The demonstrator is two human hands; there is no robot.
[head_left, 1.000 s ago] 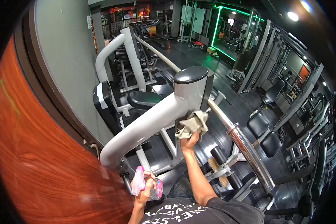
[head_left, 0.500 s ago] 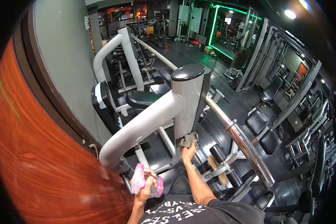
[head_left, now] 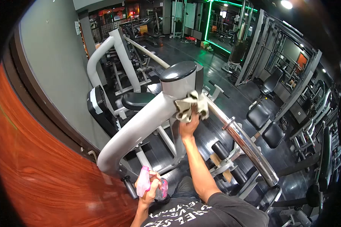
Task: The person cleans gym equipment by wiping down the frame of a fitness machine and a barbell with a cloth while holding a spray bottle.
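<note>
The right hand (head_left: 188, 126) clutches a bunched cloth (head_left: 185, 109) against the pale upright (head_left: 179, 89); the left hand (head_left: 150, 192) grips a spray bottle (head_left: 143, 183), held lower. A loose cloth fold could snag on the adjacent bar (head_left: 216, 112). Dark, glossy floor (head_left: 170, 51) stretches toward green strip lighting (head_left: 208, 22).

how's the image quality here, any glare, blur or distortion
Head view: strong fisheye-like bending, with black corners; head view: bright reflections on the chrome bar sleeve and the black cap; head view: ceiling light blown out, green light strip tinting the floor; head view: cloth in the right hand readable, folds visible.
</note>
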